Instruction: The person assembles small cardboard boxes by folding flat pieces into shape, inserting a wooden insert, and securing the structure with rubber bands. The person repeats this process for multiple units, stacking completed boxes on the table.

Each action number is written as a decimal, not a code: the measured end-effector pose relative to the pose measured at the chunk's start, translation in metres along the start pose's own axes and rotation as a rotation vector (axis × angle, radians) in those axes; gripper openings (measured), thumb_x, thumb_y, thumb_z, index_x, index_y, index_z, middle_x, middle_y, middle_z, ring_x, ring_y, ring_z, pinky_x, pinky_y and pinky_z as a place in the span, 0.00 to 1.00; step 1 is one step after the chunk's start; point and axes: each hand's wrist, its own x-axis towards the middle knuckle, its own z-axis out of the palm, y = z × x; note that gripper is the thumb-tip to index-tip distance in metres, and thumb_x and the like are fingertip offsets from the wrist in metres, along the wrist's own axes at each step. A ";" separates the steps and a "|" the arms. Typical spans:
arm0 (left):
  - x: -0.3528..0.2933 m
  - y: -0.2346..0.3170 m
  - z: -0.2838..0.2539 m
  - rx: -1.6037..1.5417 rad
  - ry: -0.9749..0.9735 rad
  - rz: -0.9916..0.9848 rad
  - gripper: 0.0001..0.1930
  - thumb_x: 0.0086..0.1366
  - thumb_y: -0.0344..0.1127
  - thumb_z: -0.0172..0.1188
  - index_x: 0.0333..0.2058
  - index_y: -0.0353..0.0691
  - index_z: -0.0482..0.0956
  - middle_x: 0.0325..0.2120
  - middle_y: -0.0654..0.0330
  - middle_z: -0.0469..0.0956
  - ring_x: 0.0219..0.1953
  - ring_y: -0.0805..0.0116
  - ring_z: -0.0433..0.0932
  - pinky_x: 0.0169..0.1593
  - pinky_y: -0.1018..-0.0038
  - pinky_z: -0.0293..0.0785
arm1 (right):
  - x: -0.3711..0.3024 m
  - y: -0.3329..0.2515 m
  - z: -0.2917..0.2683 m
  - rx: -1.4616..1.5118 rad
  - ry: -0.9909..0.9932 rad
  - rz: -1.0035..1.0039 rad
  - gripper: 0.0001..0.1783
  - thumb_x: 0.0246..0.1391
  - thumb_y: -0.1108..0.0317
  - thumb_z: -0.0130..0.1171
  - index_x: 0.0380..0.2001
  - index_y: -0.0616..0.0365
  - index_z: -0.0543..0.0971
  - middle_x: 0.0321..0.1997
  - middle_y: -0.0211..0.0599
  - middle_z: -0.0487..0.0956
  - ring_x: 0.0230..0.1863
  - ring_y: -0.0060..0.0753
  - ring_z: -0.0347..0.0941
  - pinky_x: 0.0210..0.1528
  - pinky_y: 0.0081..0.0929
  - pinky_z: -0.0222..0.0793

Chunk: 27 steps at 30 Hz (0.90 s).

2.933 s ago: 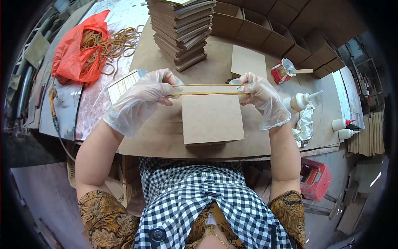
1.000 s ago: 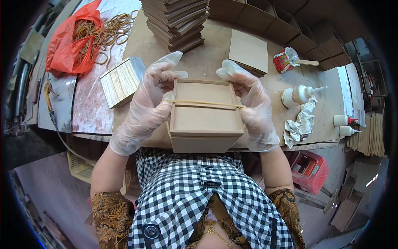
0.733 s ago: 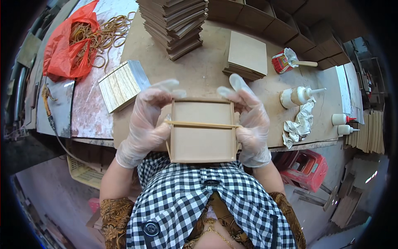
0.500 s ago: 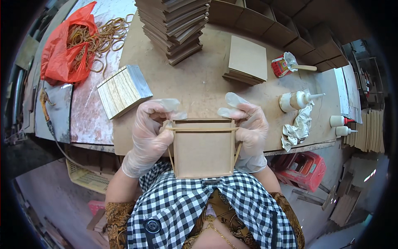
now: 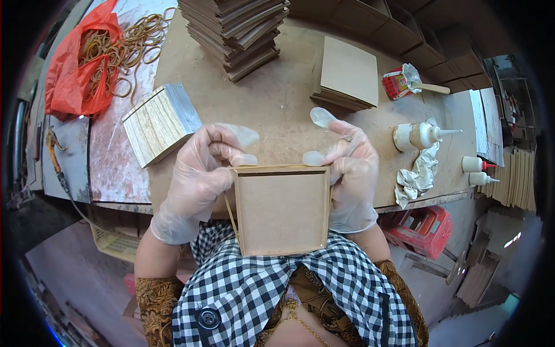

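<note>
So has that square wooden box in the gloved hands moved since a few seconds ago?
Yes. The box, held by the left hand and right hand, has come off the table toward the person's chest, past the table's near edge.

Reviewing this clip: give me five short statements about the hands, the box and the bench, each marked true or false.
1. Both hands, left hand and right hand, wear clear gloves. True.
2. The square box lies flat on the bench. False: it is held up between both hands, close to the chest.
3. A rubber band runs along the box's left side. True.
4. The red bag lies at the bench's right end. False: it lies at the left.
5. The glue bottle lies beside a crumpled rag. True.
</note>
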 end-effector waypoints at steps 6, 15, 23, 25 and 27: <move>-0.011 -0.014 -0.032 -0.124 -0.095 -0.149 0.17 0.54 0.26 0.75 0.40 0.39 0.77 0.48 0.55 0.80 0.51 0.67 0.80 0.58 0.69 0.74 | -0.012 0.000 -0.014 0.103 -0.220 0.029 0.38 0.35 0.87 0.51 0.57 0.70 0.69 0.48 0.56 0.81 0.42 0.38 0.82 0.36 0.23 0.77; -0.012 -0.044 -0.023 0.123 0.143 0.291 0.39 0.64 0.55 0.65 0.69 0.44 0.64 0.74 0.49 0.50 0.75 0.49 0.50 0.74 0.55 0.47 | -0.009 0.024 -0.032 0.231 -0.282 -0.303 0.48 0.65 0.38 0.43 0.70 0.71 0.52 0.79 0.55 0.46 0.80 0.51 0.40 0.79 0.46 0.33; -0.017 -0.045 0.002 0.342 -0.022 0.493 0.34 0.71 0.49 0.49 0.71 0.40 0.58 0.73 0.46 0.51 0.76 0.51 0.47 0.75 0.58 0.39 | -0.013 0.037 -0.018 -0.246 -0.636 -0.585 0.38 0.74 0.47 0.33 0.75 0.63 0.49 0.80 0.53 0.45 0.81 0.46 0.37 0.79 0.36 0.29; -0.023 -0.059 0.013 0.357 -0.013 0.576 0.32 0.73 0.41 0.48 0.72 0.39 0.53 0.73 0.45 0.51 0.76 0.52 0.45 0.76 0.57 0.39 | -0.018 0.034 -0.014 -0.445 -0.586 -0.533 0.38 0.73 0.51 0.38 0.76 0.62 0.47 0.81 0.50 0.44 0.81 0.47 0.39 0.79 0.39 0.30; -0.028 -0.054 0.016 0.398 0.011 0.444 0.33 0.73 0.44 0.47 0.72 0.41 0.51 0.73 0.45 0.51 0.76 0.53 0.46 0.76 0.57 0.41 | -0.017 0.033 -0.015 -0.510 -0.628 -0.631 0.38 0.73 0.52 0.41 0.76 0.61 0.46 0.81 0.49 0.44 0.81 0.47 0.39 0.79 0.41 0.32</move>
